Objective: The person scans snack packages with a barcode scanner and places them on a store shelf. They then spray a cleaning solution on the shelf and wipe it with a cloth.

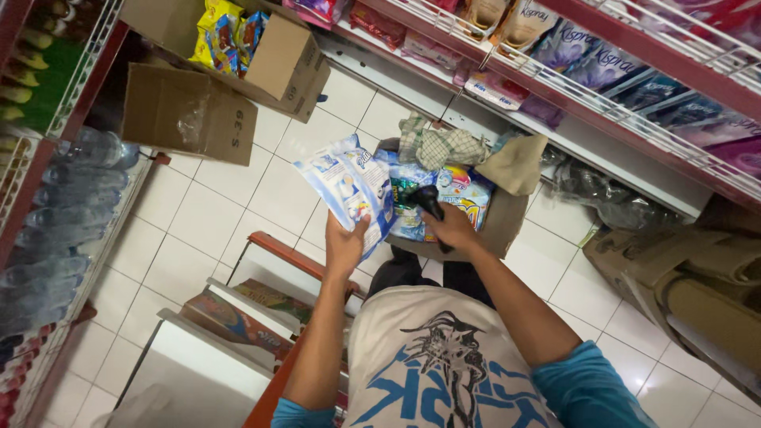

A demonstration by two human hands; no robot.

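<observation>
Left hand (342,247) clenches blue-white soft pouch (349,189) by its bottom edge — light, floppy, slippery film; best pinched at the seam. Right hand (452,230) grasps black handheld device (429,201), over cardboard box (507,226) at 12 o'clock.

Partly hidden behind the right hand (452,230): black handheld device (429,201), kind unclear. Far left of the hands, water bottles (59,214) blurred, cut off.

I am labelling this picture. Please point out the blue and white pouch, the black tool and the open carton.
blue and white pouch (349,186), head view, middle of its front.
black tool (429,202), head view, its upper body above the right hand.
open carton (507,222), head view, its right side wall.
</observation>
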